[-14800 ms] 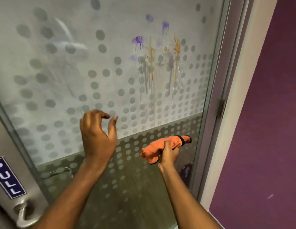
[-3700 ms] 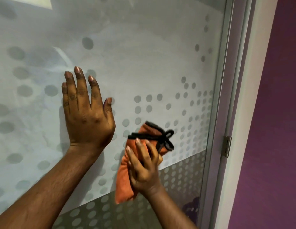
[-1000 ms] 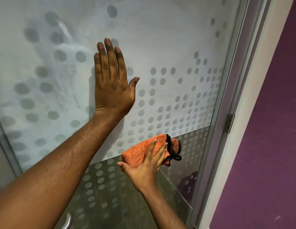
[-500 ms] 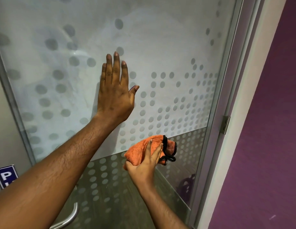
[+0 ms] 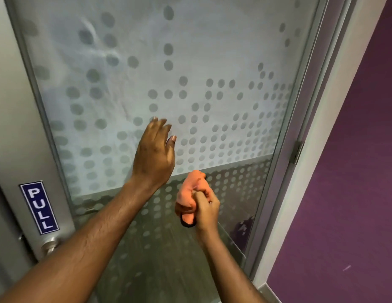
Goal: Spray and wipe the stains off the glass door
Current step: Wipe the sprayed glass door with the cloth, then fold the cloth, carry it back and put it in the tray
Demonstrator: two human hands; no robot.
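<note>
Head view, looking forward and down at a frosted glass door (image 5: 212, 51) patterned with grey dots, set in a grey metal frame (image 5: 308, 110). The upper frosted zone shows no coloured stains in the visible area; faint pale streaks lie across its upper left part. Below a horizontal boundary, the lower zone of the pane is clearer and darker, with paler dots.

The left hand (image 5: 154, 153) is raised before the frosted zone, back toward the camera, fingers extended and slightly spread, holding nothing; whether its fingertips touch the glass cannot be told. The right hand (image 5: 205, 207) sits lower and to the right, in front of the clearer zone, curled into a fist around a bunched orange microfibre cloth with black edging (image 5: 188, 202). The cloth protrudes above and below the fist, and contact between cloth and glass cannot be told. The 2 hands are near each other but apart.

At the left, a blue rectangular sign lettered "PULL" in white (image 5: 39, 207) is fixed upright on the grey metal door stile, with a round metal handle fitting (image 5: 49, 246) just below it. At the right, a small metal hinge (image 5: 297, 152) sits on the frame, beside a purple wall (image 5: 354, 171).
</note>
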